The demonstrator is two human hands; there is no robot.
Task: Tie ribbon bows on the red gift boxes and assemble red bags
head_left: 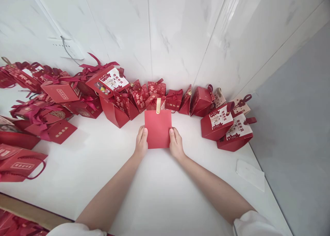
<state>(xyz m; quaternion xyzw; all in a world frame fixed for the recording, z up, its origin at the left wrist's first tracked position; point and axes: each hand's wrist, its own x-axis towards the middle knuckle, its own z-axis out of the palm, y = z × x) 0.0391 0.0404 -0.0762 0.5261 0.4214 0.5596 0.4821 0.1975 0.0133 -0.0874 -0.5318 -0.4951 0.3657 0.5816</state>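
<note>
- Directions are taken as on a clock face centred on the red box in the hands, which is mid-picture and over the white table.
- A row of gift boxes curves from eleven to two o'clock, in front of the tiled wall; at twelve it crowds the view right behind the red box, and whether they touch I cannot tell.
- At ten to eleven a windowed box lies tilted on top of others, its white label facing out.
- A heap of ribboned boxes fills nine to ten; a corded box sits between eight and nine.
- At three stand two label-fronted boxes, overlapping and well apart from the hands.
- A white flat piece lies at four, near the table's right edge, beside the grey panel.
- The front-left edge runs between seven and eight; open room stretches at six between the forearms, with narrower gaps at nine and three.
- The long axis of the red box runs twelve to six, its pale strap towards twelve.
- The grip pinches its side edges, left hand at nine, right hand at three, thumbs on the near face.
</note>
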